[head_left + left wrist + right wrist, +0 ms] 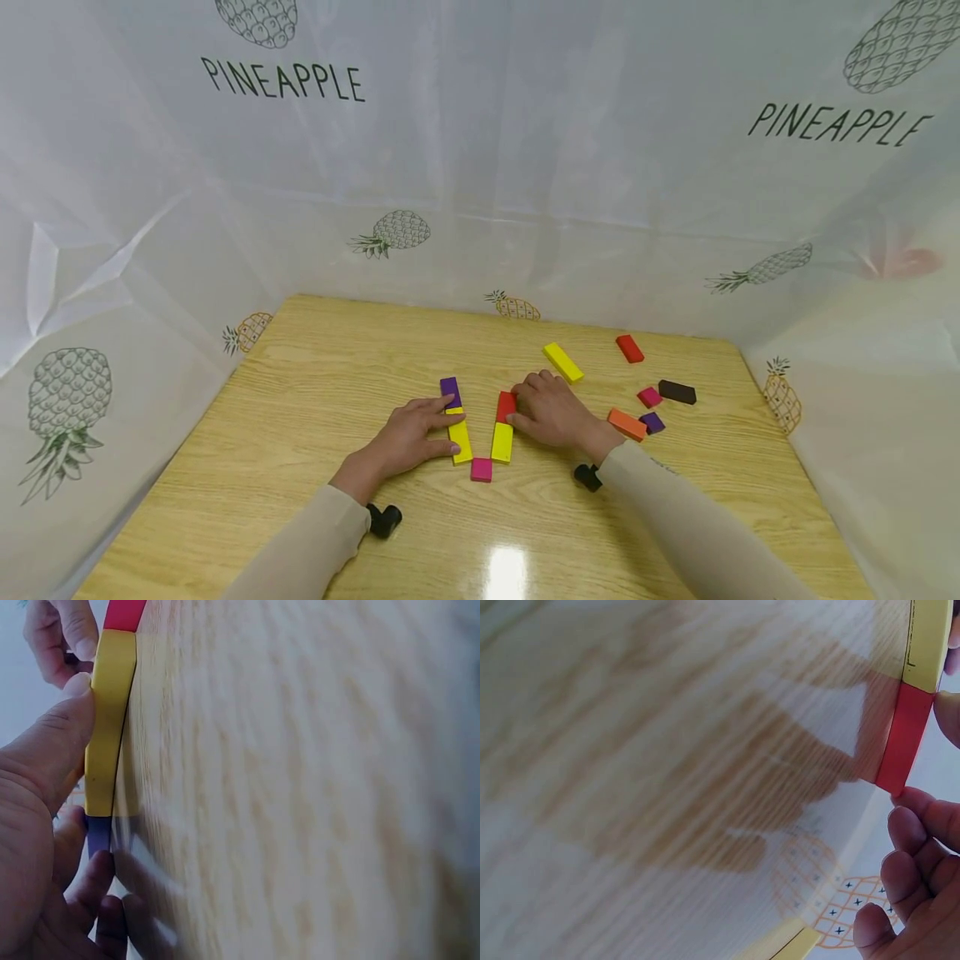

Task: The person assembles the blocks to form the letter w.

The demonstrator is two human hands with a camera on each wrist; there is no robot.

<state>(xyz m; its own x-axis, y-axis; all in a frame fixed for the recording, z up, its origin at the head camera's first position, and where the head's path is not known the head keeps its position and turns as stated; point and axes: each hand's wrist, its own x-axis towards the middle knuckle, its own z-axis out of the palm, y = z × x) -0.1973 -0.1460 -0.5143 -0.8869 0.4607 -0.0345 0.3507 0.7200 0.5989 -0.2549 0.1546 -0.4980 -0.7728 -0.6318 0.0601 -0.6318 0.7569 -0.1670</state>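
- Right of the frame, loose on the worktop (315, 350): a long yellow block (562, 362), far red block (630, 348), black block (677, 392), small pink block (650, 397), small purple block (652, 422) and orange block (627, 424).
- The right hand (553, 410) stands between these and the centre row; its thumb and index finger pinch the near red block (506, 407), end-on to a yellow block (502, 442).
- Left of centre, the left hand (411, 433) has spread fingers touching a purple-and-yellow row (461, 437).
- Pink square (482, 470) below both rows.
- "PINEAPPLE" reads upper left and upper right on the sheet (480, 150).
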